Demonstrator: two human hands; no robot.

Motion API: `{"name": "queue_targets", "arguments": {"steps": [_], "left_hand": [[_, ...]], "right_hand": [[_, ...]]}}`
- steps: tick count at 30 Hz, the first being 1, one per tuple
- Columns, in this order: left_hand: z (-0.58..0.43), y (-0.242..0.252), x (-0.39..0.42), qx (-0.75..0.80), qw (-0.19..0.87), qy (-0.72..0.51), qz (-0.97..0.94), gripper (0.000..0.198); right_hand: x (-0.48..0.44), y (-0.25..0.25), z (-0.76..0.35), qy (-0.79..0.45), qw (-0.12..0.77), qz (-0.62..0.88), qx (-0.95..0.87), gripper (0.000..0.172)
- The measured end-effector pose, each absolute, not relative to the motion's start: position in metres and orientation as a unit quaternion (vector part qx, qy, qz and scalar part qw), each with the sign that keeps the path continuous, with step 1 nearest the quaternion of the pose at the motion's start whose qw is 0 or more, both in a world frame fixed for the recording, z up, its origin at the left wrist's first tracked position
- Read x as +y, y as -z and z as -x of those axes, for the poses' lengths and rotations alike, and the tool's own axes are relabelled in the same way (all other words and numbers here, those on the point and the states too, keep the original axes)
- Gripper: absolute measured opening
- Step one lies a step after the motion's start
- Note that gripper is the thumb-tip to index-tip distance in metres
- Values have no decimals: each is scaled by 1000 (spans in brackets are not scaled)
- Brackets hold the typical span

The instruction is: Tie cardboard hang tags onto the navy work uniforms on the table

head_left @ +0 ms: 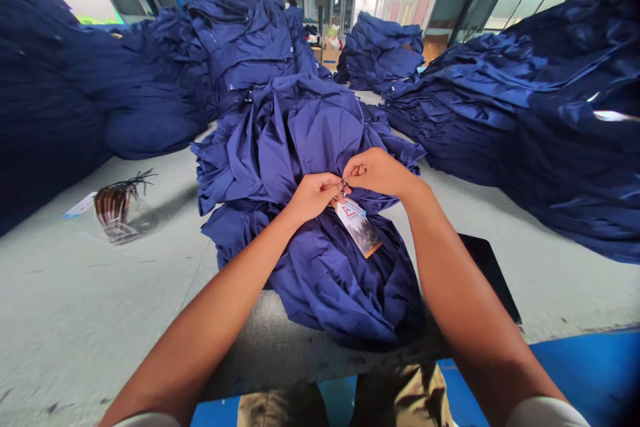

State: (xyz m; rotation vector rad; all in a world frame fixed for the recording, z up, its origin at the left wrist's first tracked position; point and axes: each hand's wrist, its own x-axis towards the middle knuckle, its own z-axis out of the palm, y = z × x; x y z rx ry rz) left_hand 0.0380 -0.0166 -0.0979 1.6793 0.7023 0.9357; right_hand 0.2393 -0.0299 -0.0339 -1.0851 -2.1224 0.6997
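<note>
A navy blue garment [305,127] lies bunched on the table in front of me. Over it, my left hand [323,195] and my right hand [373,170] meet with fingertips almost touching. Both pinch a thin black cord [344,184] between them. From the cord hangs a printed hang tag [357,230], tilted, with a red logo, a dark picture and an orange lower edge. My left fingers are at the tag's top end. Where the cord joins the garment is hidden by my fingers.
A clear bag of brown tags with black cords [117,210] lies on the white table [165,280] at left. Tall heaps of navy garments stand left [145,80], behind [245,33] and right [480,100]. A flat black object [490,273] lies beside my right forearm.
</note>
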Motion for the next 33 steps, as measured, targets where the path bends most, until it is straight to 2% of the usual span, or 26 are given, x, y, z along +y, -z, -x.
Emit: {"name": "queue_targets", "arguments": {"steps": [9, 21, 33], "left_hand": [[-33, 99, -16, 261, 535, -387, -704, 41], [-35, 86, -24, 287, 557, -396, -671, 40], [-36, 88, -23, 281, 583, -406, -645, 42]], "right_hand": [[-29, 36, -239, -232, 349, 413, -809, 18], [-33, 28, -238, -218, 360, 418, -805, 10], [-35, 27, -237, -242, 335, 405, -816, 9]]}}
